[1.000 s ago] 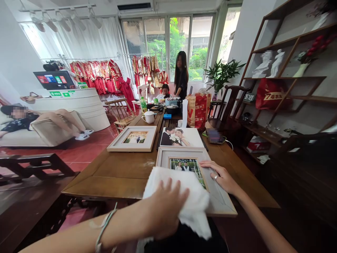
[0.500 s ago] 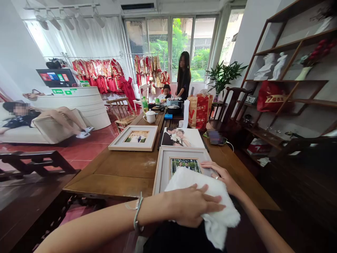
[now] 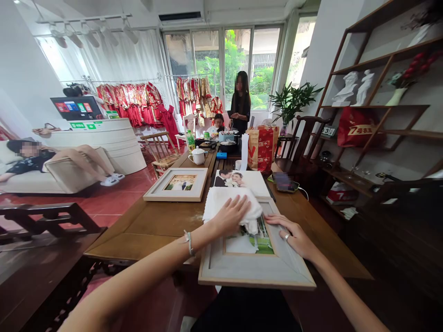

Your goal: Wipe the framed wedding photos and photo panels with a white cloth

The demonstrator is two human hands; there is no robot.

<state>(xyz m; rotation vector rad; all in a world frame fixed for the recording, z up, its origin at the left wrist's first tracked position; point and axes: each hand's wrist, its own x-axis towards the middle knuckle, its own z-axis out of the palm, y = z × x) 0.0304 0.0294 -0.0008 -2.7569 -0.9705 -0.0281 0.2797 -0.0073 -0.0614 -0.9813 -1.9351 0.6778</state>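
A white cloth (image 3: 221, 203) lies bunched over the far part of a pale wooden picture frame (image 3: 256, 272). My left hand (image 3: 231, 216) holds this cloth down under its palm, its fingers stretched out on top. Part of the photo (image 3: 266, 244) shows below the cloth; the rest is covered. On the frame's right side rests my right hand (image 3: 292, 235), a ring on one finger, its fingers extended flat over the border. The frame's near edge juts past the table edge towards me. Just beyond it lies a wedding photo panel (image 3: 254, 180), partly hidden by the cloth.
Another framed photo (image 3: 148, 192) lies left on the wooden table (image 3: 138, 230). Farther back stand a white teapot (image 3: 198, 156), a blue box (image 3: 221, 156) and a red paper bag (image 3: 263, 147). A phone (image 3: 285, 182) with a cable lies right. One person (image 3: 240, 101) stands behind.
My left hand has slid the cloth away from me and to the left, across the frame. The lower photo and near border now show. My right hand stays on the right border.
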